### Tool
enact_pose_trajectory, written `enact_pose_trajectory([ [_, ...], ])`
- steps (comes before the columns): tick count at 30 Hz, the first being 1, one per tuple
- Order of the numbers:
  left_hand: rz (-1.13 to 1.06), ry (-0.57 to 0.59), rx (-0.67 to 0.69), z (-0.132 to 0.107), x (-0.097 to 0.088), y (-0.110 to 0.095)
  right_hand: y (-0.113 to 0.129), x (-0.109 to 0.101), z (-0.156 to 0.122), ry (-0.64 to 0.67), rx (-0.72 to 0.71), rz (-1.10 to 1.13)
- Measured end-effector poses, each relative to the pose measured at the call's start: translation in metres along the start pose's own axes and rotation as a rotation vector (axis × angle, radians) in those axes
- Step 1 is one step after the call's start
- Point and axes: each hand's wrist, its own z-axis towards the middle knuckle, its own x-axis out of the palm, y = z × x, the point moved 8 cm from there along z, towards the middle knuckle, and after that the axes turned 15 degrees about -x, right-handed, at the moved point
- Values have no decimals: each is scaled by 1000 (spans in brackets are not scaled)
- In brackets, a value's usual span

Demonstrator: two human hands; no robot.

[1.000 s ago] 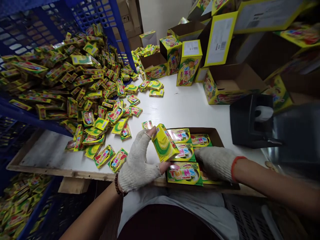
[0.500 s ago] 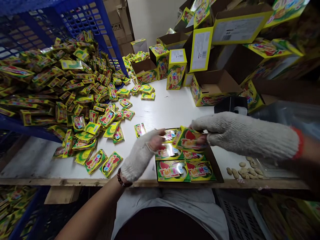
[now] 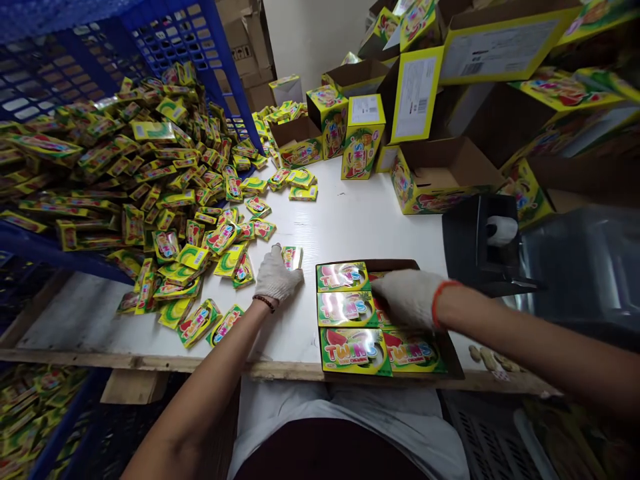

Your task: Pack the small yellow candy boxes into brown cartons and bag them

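Note:
My left hand (image 3: 277,277), in a pale knit glove with bare fingertips, is on the table with its fingers and thumb about a small TWINS carton (image 3: 293,256). In front of me lies a shallow open box (image 3: 453,357) with TWINS cartons (image 3: 350,310) laid flat in two columns, printed faces up. My right hand (image 3: 407,298), gloved likewise and blurred, reaches down over the upper part of the right column. Its fingertips are hidden among the cartons there, so whether it still grips one does not show.
At left a blue crate (image 3: 220,60) spills a large heap of small cartons (image 3: 165,173) onto the table. Empty display boxes (image 3: 445,173) are stacked at the back right. A black dispenser (image 3: 475,243) stands at right, near some peanuts (image 3: 487,358) by the table edge.
My left hand has moved left from the open box to the single carton. My right hand has lowered the carton it held into the right column. The view has shifted slightly.

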Motion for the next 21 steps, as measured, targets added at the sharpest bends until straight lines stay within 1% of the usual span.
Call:
enact_pose_trajectory([
  [2, -161, 36, -2, 1, -2, 5, -2, 8, -7, -102, 69, 80],
  [3, -248, 44, 8, 0, -4, 6, -3, 12, -10, -127, 86, 104],
  [4, -330, 38, 39, -3, -9, 5, -4, 15, -11, -133, 93, 110],
  [5, -402, 12, 101, -8, -16, 1, -6, 16, -12, -133, 94, 104],
  [7, -496, -100, 299, -27, -39, -14, -12, 10, -15, -142, 79, 112],
  [9, -513, -244, 549, -60, -66, -34, -18, -5, -23, -209, 54, 205],
  [10, -503, -302, 664, -78, -77, -44, -19, -16, -29, -280, 32, 267],
  [11, -496, -341, 749, -94, -85, -54, -18, -29, -37, -371, -5, 328],
  [12, -502, -352, 798, -108, -92, -62, -15, -43, -45, -475, -60, 380],
  [13, -530, -332, 811, -117, -95, -69, -8, -55, -53, -578, -138, 421],
  [14, -580, -285, 789, -122, -96, -75, 1, -65, -61, -667, -224, 453],
  [16, -734, -139, 683, -124, -93, -85, 19, -77, -74, -802, -357, 520],
  [17, -810, -53, 635, -124, -89, -90, 23, -80, -79, -866, -384, 550],
  [19, -891, 86, 592, -125, -81, -98, 25, -82, -87, -965, -384, 571],
  [21, -849, 160, 607, -128, -76, -103, 17, -83, -95, -1013, -345, 529],
])
